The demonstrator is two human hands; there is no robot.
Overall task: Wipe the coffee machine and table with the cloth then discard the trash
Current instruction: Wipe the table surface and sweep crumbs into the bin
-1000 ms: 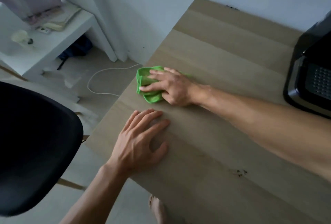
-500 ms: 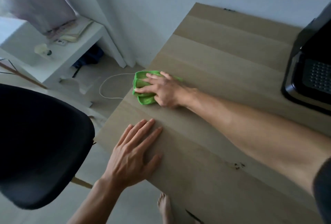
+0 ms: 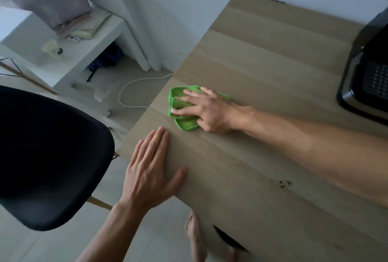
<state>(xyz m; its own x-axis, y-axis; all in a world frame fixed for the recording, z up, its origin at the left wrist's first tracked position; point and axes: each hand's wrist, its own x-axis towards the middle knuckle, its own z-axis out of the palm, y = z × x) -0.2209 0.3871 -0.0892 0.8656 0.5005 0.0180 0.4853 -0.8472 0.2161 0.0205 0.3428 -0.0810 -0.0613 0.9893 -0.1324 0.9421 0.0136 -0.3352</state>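
A folded green cloth (image 3: pixel 182 120) lies on the light wooden table (image 3: pixel 262 62) near its left edge. My right hand (image 3: pixel 206 110) presses flat on the cloth, fingers spread across it and pointing left. My left hand (image 3: pixel 150 169) rests palm down on the table's near left edge, fingers together, holding nothing. The black coffee machine (image 3: pixel 366 85) with its perforated drip tray stands at the table's right side, partly cut off by the frame. A few dark specks (image 3: pixel 283 184) mark the wood under my right forearm.
A black chair (image 3: pixel 48 157) stands left of the table, close to my left arm. A white cable (image 3: pixel 134 89) loops on the floor. A white side table (image 3: pixel 69 52) with small items stands at the back left. My bare feet (image 3: pixel 195 238) show below the table edge.
My right hand has slid the cloth a little away from the table's left edge. My left hand's fingers have drawn together; it stays at the table edge. The view has shifted slightly.
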